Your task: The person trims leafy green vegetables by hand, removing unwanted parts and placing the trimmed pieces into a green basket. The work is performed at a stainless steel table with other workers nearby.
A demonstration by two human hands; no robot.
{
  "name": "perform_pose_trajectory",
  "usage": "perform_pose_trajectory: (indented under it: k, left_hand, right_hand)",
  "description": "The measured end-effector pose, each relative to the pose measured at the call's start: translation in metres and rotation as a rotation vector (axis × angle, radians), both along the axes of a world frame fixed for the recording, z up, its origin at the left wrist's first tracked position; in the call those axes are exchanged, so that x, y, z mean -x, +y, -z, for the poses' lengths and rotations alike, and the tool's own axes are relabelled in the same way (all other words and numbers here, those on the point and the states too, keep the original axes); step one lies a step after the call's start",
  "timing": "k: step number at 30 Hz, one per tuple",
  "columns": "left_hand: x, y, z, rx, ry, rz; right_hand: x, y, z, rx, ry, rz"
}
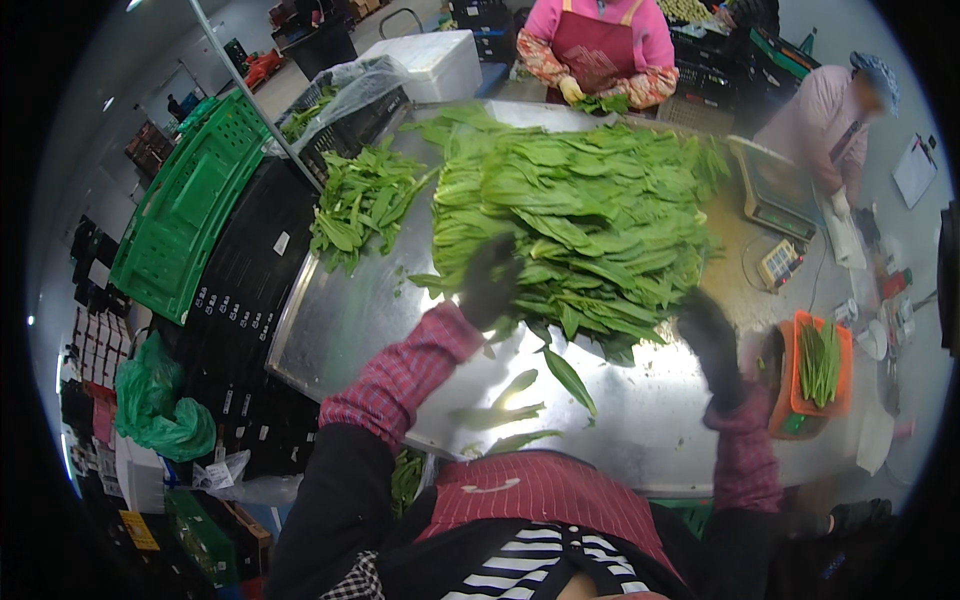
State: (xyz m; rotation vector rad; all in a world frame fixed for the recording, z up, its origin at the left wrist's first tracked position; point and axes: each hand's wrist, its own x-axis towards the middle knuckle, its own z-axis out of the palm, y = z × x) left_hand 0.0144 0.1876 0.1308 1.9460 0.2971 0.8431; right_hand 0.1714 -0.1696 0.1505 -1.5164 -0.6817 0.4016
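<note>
A broad heap of long green leafy vegetables [592,217] lies on the metal table [360,330]. My left hand [491,281], in a dark glove and blurred, is at the heap's near left edge; its fingers are hard to make out against the leaves. At the heap's near right corner is my right hand [701,322], also dark-gloved and blurred, and whether it touches the leaves is unclear. Loose leaves [570,382] lie on the metal between my forearms. A smaller pile of leaves [367,202] sits at the table's left edge.
An orange basket of leaves [840,375] stands at the right, with a scale [776,191] and a power strip [780,262] beyond. Black crates [232,277] and a green crate [191,210] are at the left. One person [600,45] works across the table, another [817,120] at the right.
</note>
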Motion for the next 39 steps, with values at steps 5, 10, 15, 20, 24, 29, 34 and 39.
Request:
perform_pose_trajectory:
  k: [5, 10, 15, 20, 24, 29, 34, 39]
  left_hand:
    - [-0.06, 0.128, -0.035, -0.206, 0.08, -0.143]
    - [-0.121, 0.193, -0.029, -0.06, 0.249, -0.096]
    - [-0.162, 0.217, -0.002, -0.206, 0.261, 0.125]
    - [-0.174, 0.203, -0.009, -0.202, 0.534, -0.023]
    - [-0.165, 0.191, -0.028, -0.154, 0.554, 0.02]
    - [-0.14, 0.176, -0.036, -0.313, 0.443, 0.075]
    - [-0.099, 0.15, -0.042, -0.281, 0.323, 0.039]
    - [-0.029, 0.102, -0.048, 0.016, 0.283, 0.163]
  right_hand:
    - [0.07, 0.144, -0.01, -0.169, 0.542, -0.313]
    - [0.08, 0.257, 0.011, -0.421, 0.715, -0.243]
    - [0.05, 0.305, 0.044, 0.057, -0.34, 0.027]
    - [0.028, 0.334, 0.07, 0.236, -0.346, -0.089]
    - [0.019, 0.34, 0.088, -0.039, 0.098, -0.196]
    - [0.032, 0.329, 0.085, -0.207, 0.25, -0.171]
    - [0.065, 0.301, 0.034, -0.346, 0.603, -0.201]
    - [0.097, 0.247, -0.003, -0.093, 0.142, -0.217]
